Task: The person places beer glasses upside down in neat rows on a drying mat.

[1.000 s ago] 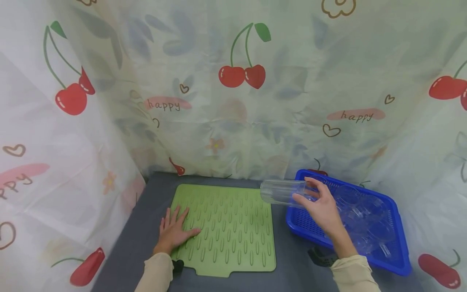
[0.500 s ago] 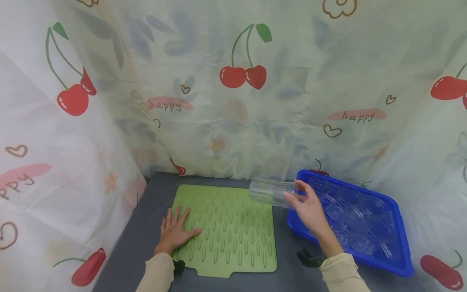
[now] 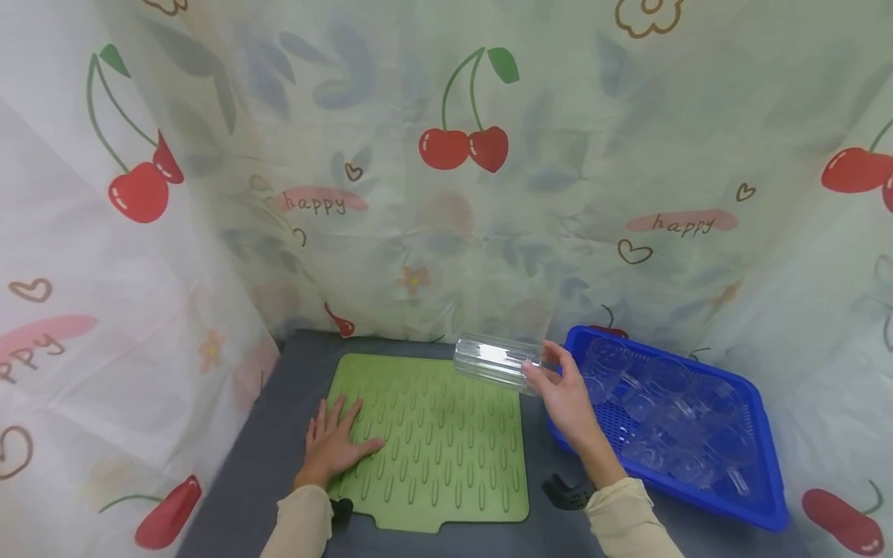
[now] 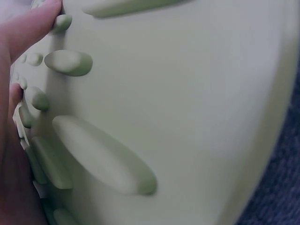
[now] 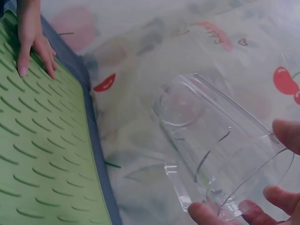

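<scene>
Clear plastic, one cup (image 3: 497, 362), lies on its side in my right hand (image 3: 568, 399), held in the air over the far right corner of the mat (image 3: 446, 465). My grip there is clamped on its open rim: in the right wrist view the thumb sits on top of the rim and three fingertips (image 5: 206, 214) curl under it, while the closed base points away from me toward the left. The cup touches nothing but my fingers.

My left hand (image 3: 333, 442) lies flat on the near left part of the one green mat, fingers straight and spread, pressing on its raised ribs; that grip is apart and holds nothing. The left wrist view shows the ribs right against my palm (image 4: 11, 154).

Just right of my right hand stands one blue basket (image 3: 760, 508) on the dark grey surface (image 3: 279, 434), filled with more clear cups (image 3: 670, 422); they overlap too much for me to count them. The mat lies between my two hands, and the basket is beside it, not touching.
</scene>
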A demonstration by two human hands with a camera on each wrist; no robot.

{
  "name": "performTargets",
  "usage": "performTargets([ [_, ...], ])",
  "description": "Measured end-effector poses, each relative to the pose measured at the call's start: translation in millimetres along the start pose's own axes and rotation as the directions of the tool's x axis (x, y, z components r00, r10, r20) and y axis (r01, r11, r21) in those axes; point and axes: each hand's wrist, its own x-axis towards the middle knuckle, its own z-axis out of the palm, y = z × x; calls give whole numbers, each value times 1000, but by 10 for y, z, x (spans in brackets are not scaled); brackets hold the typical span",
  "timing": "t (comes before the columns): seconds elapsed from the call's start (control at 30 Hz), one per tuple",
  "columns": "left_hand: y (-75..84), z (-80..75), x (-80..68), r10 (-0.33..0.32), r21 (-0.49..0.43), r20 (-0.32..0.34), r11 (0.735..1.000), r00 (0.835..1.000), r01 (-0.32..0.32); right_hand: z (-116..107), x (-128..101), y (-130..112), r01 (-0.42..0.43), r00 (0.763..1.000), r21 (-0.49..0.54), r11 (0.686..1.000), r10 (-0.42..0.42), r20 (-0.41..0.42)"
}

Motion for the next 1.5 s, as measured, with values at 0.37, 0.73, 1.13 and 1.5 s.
performTargets([
  [0.37,-78,57,62,-15,28,21,1000,1000,15,243,33,69,32,999,5,999,-33,29],
  [0.73,-17,-21,8,-41,28,23,999,999,40,482,66,207,19,997,54,998,-23,71],
  [1.13,-74,59,66,-25,33,17,999,1000,24,721,21,328,21,993,74,997,-29,110],
  [1.5,-22,22,35,-15,22,7,1000,1000,15,953,34,424,-9,990,117,993,-8,143],
])
